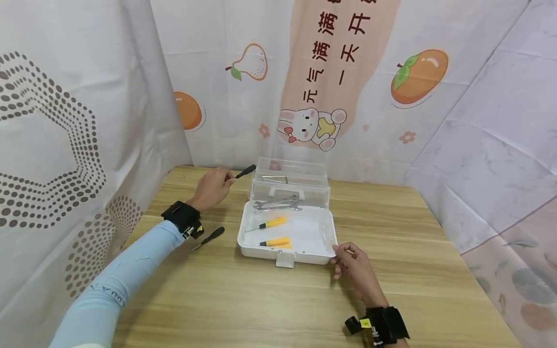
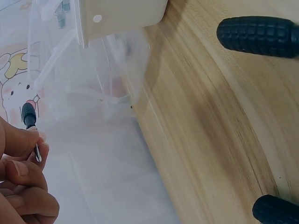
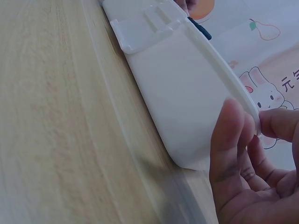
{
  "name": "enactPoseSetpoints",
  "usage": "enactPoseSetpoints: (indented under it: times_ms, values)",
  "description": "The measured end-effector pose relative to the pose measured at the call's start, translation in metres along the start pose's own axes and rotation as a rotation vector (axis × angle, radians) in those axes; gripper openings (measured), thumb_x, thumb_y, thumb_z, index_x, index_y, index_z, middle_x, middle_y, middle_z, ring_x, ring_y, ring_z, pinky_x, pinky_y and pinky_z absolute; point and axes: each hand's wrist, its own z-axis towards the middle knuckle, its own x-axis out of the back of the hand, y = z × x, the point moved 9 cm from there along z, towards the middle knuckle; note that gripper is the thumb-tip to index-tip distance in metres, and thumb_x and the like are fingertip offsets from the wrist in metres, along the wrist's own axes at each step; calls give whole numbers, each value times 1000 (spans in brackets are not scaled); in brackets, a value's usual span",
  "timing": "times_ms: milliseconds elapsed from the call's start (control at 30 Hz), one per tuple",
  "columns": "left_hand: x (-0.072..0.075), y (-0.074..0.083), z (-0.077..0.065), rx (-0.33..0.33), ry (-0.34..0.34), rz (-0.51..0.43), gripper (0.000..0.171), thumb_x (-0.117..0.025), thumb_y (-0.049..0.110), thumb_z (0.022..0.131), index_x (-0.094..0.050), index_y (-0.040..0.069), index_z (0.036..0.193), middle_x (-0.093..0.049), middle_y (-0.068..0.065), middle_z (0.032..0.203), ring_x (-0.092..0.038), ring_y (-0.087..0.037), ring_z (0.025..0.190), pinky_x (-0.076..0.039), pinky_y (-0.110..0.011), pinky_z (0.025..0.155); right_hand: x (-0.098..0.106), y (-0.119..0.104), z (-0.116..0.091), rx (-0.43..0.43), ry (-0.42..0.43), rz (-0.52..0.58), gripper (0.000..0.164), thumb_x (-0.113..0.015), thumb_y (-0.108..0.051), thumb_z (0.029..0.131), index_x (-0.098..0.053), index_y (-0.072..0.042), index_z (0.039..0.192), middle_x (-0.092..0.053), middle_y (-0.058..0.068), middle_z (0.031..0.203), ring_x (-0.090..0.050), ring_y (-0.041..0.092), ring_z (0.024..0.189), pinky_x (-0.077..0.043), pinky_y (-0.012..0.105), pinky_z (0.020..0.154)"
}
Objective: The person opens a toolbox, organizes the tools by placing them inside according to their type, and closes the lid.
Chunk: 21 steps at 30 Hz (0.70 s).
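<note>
My left hand (image 1: 213, 187) pinches a black-handled screwdriver (image 1: 246, 171) by its metal shaft, beside the raised lid, handle pointing away from the hand. In the left wrist view the short shaft end of this screwdriver (image 2: 29, 114) shows below the fingertips. My right hand (image 1: 356, 268) pinches the rim of a white toolbox (image 1: 261, 252) at its front right corner. Inside the toolbox lie metal wrenches (image 1: 276, 209) at the back and yellow-handled screwdrivers (image 1: 275, 222) farther forward. Its clear lid (image 1: 300, 167) stands open, with an L-shaped metal hex key (image 1: 275, 177) in it.
Another black-handled screwdriver (image 1: 213, 235) lies on the wooden table (image 1: 243, 299), left of the toolbox. Two black handles show on the table in the left wrist view, one near the top right (image 2: 257, 36). A printed curtain (image 1: 226, 130) hangs behind the table.
</note>
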Motion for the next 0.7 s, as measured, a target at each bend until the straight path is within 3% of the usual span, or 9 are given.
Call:
enactPoseSetpoints:
  times_ms: [400,700]
  values:
    - [-2,3,2,-36,27,5,12,-66,14,102,-69,4,96,-64,-8,88,-59,-23,74,-48,-39,64,-1,2,0,-6,-1,16,41,-69,-34,100,-53,3,106,-65,17,90,-57,17,63,-56,34,57]
    - [-1,3,6,-21,13,4,14,-64,16,103,-69,3,98,-64,-9,91,-59,-25,78,-48,-40,66,0,2,0,-9,-7,19,39,-68,-34,101,-53,1,105,-65,14,89,-57,16,63,-57,33,57]
